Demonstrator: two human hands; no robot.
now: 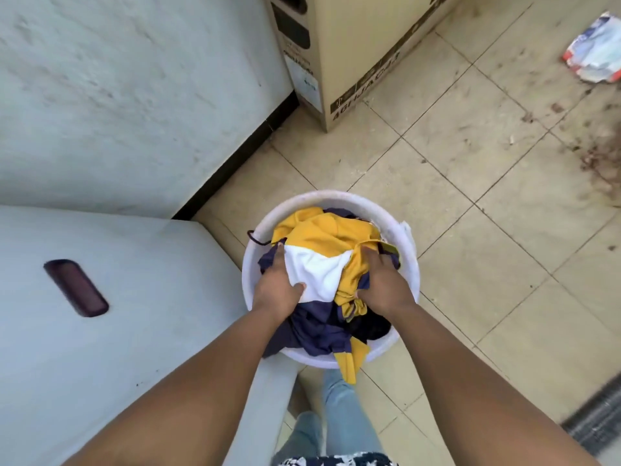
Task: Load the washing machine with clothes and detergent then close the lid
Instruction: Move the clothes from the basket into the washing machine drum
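Observation:
A white plastic basin (pixel 411 260) stands on the tiled floor, filled with yellow, white and navy clothes (pixel 319 240). My left hand (pixel 277 287) grips the pile on its left side, thumb on the white patch. My right hand (pixel 379 280) grips the yellow cloth on the right side. A yellow strip hangs over the basin's near rim. The washing machine (pixel 134 297) fills the lower left; its white lid is down, with a dark recessed handle (pixel 76 288).
A pale wall (pixel 134 95) rises at the upper left. A cardboard box (pixel 353 55) stands at the top centre. A crumpled packet (pixel 594 53) lies on the floor at the top right. My legs are below the basin. A dark mat (pixel 598 418) edges the lower right.

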